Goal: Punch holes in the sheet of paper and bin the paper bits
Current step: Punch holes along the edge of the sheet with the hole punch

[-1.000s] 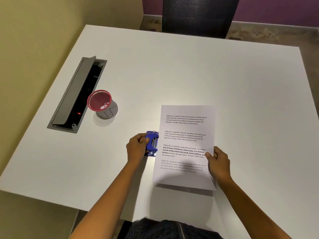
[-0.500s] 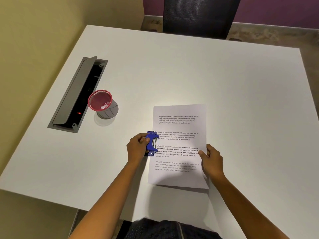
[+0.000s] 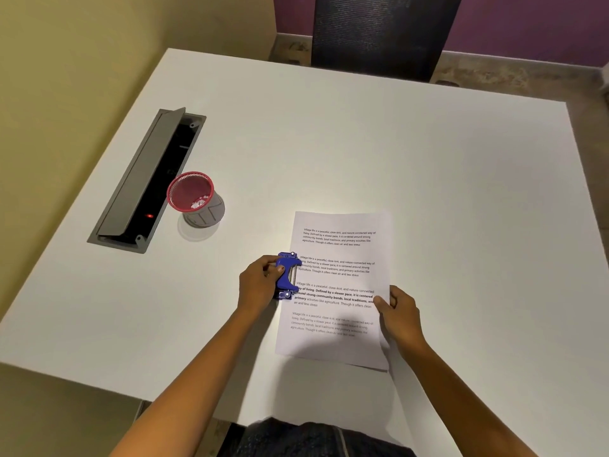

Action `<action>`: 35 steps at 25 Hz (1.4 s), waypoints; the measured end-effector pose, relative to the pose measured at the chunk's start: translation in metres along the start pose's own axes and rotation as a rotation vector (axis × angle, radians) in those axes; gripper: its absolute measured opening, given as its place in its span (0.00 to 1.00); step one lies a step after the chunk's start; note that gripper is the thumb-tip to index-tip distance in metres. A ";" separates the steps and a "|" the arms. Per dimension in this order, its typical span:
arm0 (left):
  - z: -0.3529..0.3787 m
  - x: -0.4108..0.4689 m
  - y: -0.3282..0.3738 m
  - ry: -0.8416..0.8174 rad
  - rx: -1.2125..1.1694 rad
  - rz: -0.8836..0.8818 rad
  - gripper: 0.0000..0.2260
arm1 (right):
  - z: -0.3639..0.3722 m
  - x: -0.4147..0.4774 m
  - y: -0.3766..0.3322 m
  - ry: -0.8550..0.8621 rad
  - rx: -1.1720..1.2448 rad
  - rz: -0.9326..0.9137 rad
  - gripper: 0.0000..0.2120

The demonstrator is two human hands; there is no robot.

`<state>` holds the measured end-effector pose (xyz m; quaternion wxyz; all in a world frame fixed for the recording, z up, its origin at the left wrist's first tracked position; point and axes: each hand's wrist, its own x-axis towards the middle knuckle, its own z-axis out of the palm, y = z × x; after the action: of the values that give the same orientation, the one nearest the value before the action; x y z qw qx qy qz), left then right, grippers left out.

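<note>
A white printed sheet of paper [image 3: 336, 258] lies on the white table [image 3: 362, 143], its near end lifted slightly. The sheet's left edge sits inside the jaws of a blue hole punch [image 3: 287, 275]. My left hand [image 3: 260, 283] grips the punch from the left, thumb on its top. My right hand [image 3: 400, 313] pinches the sheet's right edge. A small red mesh bin [image 3: 191, 192] with white paper bits inside stands to the left, apart from both hands.
An open grey cable hatch [image 3: 145, 179] with a dark slot is set into the table beside the bin. A black chair back [image 3: 382, 31] stands at the far edge. The table's near edge runs just below my forearms.
My right hand has slid the sheet leftward, so its left edge now sits inside the punch. My left hand has stayed on the punch.
</note>
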<state>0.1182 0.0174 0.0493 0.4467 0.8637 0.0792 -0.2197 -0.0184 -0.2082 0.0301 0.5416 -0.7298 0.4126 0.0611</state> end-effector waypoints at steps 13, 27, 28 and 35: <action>0.003 0.001 -0.001 0.084 -0.006 -0.019 0.11 | -0.003 0.005 -0.015 0.146 -0.178 -0.090 0.08; 0.005 -0.002 0.004 0.100 0.015 -0.029 0.12 | -0.002 -0.001 -0.003 0.170 -0.127 -0.041 0.05; 0.005 -0.002 0.004 0.100 0.014 -0.031 0.12 | -0.002 -0.001 -0.003 0.171 -0.123 -0.042 0.05; 0.002 0.000 0.011 0.033 0.020 -0.047 0.13 | -0.004 -0.001 -0.006 0.158 -0.097 -0.032 0.06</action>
<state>0.1212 0.0094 0.0568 0.4314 0.8695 0.1049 -0.2166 -0.0166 -0.2101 0.0369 0.4722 -0.7644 0.4387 0.0148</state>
